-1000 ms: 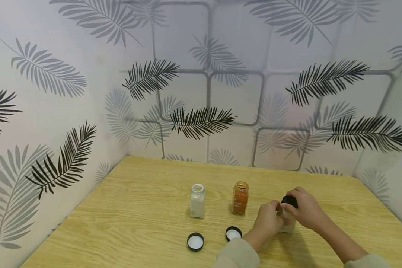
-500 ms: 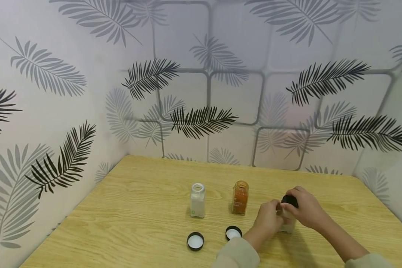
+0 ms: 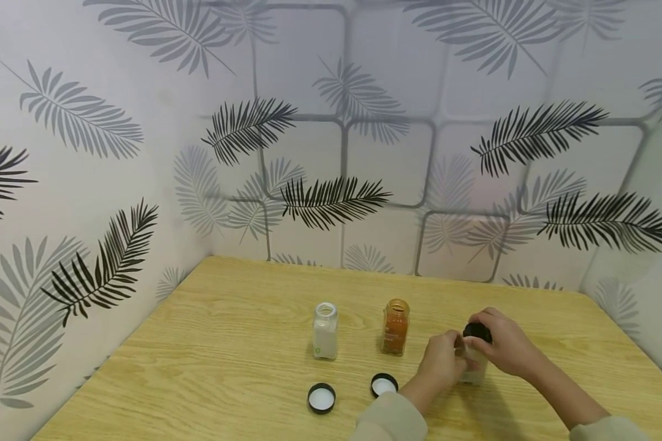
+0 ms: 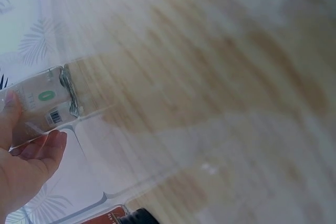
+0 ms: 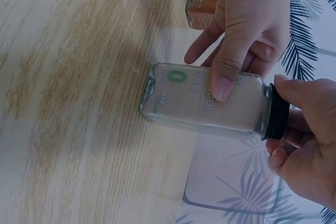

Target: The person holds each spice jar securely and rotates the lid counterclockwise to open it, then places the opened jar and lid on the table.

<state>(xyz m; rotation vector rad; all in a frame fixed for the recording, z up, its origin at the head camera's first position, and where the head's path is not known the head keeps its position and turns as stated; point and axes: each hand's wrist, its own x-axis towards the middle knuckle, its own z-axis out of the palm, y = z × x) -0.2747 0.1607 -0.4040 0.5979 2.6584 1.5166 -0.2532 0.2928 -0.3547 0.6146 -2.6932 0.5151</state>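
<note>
A clear square glass jar (image 5: 178, 100) of pale powder, with green and white print, stands at the table's right side. My left hand (image 3: 440, 364) grips its body, thumb across the front in the right wrist view. On its neck sits a black screw lid (image 3: 477, 332), pinched between the thumb and fingers of my right hand (image 3: 502, 344). In the head view the hands cover much of this jar. To the left stand an uncapped jar of orange-red powder (image 3: 395, 331) and an uncapped jar of whitish powder (image 3: 325, 337).
Two black lids lie with their white insides up: one lid (image 3: 322, 399) before the whitish jar, another lid (image 3: 384, 384) partly behind my left sleeve (image 3: 391, 418). All rest on a wood-grain table (image 3: 226, 343). A leaf-patterned wall (image 3: 386, 239) rises behind it.
</note>
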